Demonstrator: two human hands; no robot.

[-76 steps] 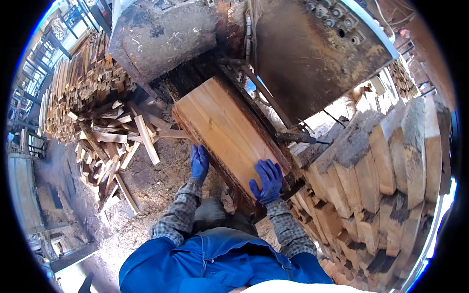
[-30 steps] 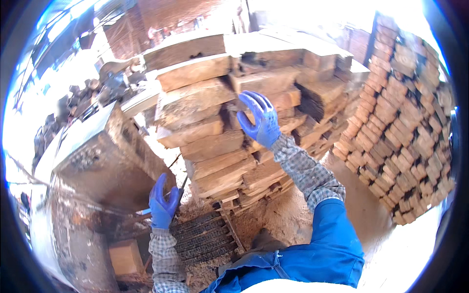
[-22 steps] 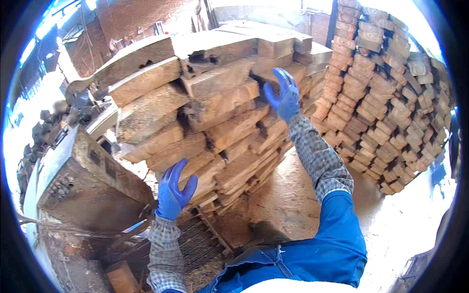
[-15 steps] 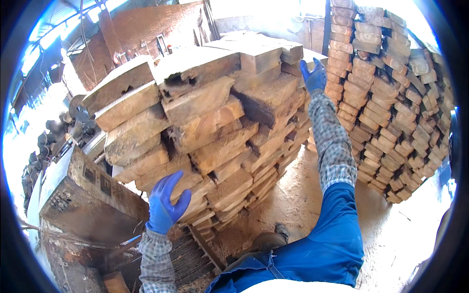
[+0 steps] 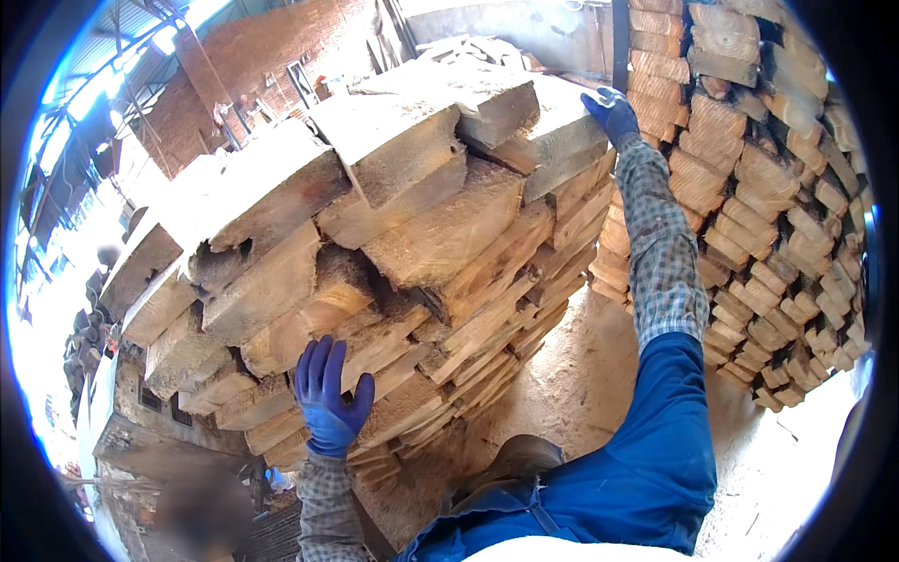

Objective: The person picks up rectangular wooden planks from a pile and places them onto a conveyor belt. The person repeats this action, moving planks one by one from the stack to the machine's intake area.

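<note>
- Left hand (image 5: 332,401): gloved in blue, it was raised in front of the near face of the plank stack (image 5: 421,328). Its fingers pointed upward, extended and slightly spread, with the thumb held out to the side; they pinched nothing. Whether the glove touched the wood could not be told.
- Right hand (image 5: 615,116): gloved likewise, it lay at the far right corner of a pale top plank (image 5: 560,155). Its fingers were bent toward that edge; whether they pinched the wood or merely rested against it could not be told.
- Pale top plank: it lay on the upper right of the plank stack, beside a shorter block (image 5: 503,114).
- Sleeves: checked cloth (image 5: 663,245) covered both forearms; a blue garment (image 5: 609,473) covered the upper right arm.
- Right side: a taller timber pile (image 5: 735,187) stood beside a dark post (image 5: 620,47).
- Lower left: part of a grimy metal machine (image 5: 140,445) was visible.
- Background: a reddish wall (image 5: 272,47) rose beyond the plank stack.
</note>
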